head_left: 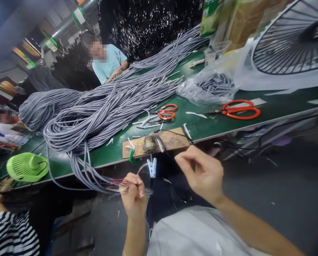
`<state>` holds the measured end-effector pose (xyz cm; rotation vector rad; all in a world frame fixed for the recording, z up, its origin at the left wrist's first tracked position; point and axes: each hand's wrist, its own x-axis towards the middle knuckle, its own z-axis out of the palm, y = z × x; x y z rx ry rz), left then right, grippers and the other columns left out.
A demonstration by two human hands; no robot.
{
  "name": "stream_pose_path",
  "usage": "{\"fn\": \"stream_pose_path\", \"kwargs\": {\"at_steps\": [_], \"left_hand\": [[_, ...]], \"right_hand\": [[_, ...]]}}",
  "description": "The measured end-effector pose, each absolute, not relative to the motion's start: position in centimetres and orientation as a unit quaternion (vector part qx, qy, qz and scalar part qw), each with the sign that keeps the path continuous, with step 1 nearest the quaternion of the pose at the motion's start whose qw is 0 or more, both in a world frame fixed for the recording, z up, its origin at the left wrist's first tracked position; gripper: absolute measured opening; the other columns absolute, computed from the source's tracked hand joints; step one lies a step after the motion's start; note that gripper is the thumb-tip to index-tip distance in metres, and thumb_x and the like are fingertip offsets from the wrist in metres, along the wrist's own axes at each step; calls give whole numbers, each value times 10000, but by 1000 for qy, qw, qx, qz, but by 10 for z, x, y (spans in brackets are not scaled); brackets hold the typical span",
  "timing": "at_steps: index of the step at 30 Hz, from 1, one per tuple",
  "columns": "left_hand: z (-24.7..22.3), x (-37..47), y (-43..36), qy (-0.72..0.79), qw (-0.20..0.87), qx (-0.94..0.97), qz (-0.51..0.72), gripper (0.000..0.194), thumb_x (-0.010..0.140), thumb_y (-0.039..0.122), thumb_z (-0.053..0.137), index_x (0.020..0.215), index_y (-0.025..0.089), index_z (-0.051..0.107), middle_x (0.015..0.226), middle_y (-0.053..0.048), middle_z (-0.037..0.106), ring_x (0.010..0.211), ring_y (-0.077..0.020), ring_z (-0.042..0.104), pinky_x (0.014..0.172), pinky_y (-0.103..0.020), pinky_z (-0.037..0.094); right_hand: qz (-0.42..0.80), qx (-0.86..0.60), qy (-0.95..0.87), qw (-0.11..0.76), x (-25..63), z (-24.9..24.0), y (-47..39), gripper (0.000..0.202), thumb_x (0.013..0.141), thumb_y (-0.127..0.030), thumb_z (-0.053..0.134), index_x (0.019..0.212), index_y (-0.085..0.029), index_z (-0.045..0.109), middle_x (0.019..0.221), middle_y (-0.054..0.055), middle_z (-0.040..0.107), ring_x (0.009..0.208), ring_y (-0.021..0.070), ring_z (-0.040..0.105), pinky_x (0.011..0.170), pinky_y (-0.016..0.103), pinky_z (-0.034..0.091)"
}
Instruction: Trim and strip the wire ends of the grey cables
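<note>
My left hand [133, 193] is closed round the stripped ends of several grey cables [91, 176], where thin coloured wires [118, 182] show by the fingers. My right hand [203, 172] is raised off the table's front edge, thumb and fingers pinched together; what they hold, if anything, is too small to make out. Between the two hands, a light blue clothespin [151, 168] hangs below a small clamped device [150, 143] on a wooden board [172, 138]. A green curved piece [132, 155] hangs at the board's front edge.
Long grey cable bundles [102, 117] cover much of the green table [196, 124]. Orange-handled scissors [240, 109], smaller orange-handled cutters [167, 112], a plastic bag of grey tubes [214, 85] and a large fan [294, 42] lie or stand rightward. A co-worker [109, 62] sits across; a green fan [27, 167] stands left.
</note>
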<state>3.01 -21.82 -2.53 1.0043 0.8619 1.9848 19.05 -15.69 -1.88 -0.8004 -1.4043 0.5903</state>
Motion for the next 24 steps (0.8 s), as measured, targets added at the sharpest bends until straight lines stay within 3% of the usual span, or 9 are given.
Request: {"fn": "stream_pose_path", "kwargs": {"at_steps": [3,6,10,14,19,21,24], "left_hand": [[-29,36,-225,364,354,399,763,141,723,283,703,677,162,646,626,14,562,368,1,417,353,-108,315],[-31,43,-232,406,358,413,733,200,689,328,724,637,151,644,609,-6,586,336,-15,420,325,-125,319],[-36,54,-247,440,367,417,705,251,644,359,746,596,136,641,581,-28,598,333,-32,416,290,-124,276],[-41,65,-263,481,348,378,710,224,634,350,760,668,140,686,598,-27,625,396,-34,452,341,-114,312],[-41,79,-271,601,236,401,650,184,690,274,724,830,154,725,729,-50,690,594,-100,596,547,-173,468],[-38,85,-270,615,185,454,618,129,725,252,689,801,155,726,724,-48,687,644,-125,616,608,-205,490],[-29,92,-273,600,122,527,590,97,732,227,672,665,166,706,611,-17,640,572,-119,581,555,-205,465]], "right_hand": [[345,-309,-659,593,180,-22,-181,145,823,-163,554,695,-167,621,587,-2,543,496,83,454,461,206,363],[461,-267,-670,517,171,-25,-190,219,841,-326,556,791,-152,679,643,28,600,487,84,473,436,203,373],[518,-267,-612,534,168,-25,-193,342,867,-408,497,818,-135,697,660,50,624,550,110,545,488,215,425],[519,-273,-596,549,175,-28,-204,310,857,-389,519,800,-143,698,664,51,645,566,125,579,503,223,448],[338,-318,-682,565,191,-37,-220,340,933,-275,377,804,-153,668,669,49,647,560,121,569,546,235,433],[215,-337,-730,554,196,-42,-222,382,939,-242,351,689,-158,627,596,46,605,532,121,536,543,244,398],[53,-412,-759,501,206,-53,-214,422,923,-282,396,532,-192,529,475,22,497,479,123,458,520,262,334]]}}
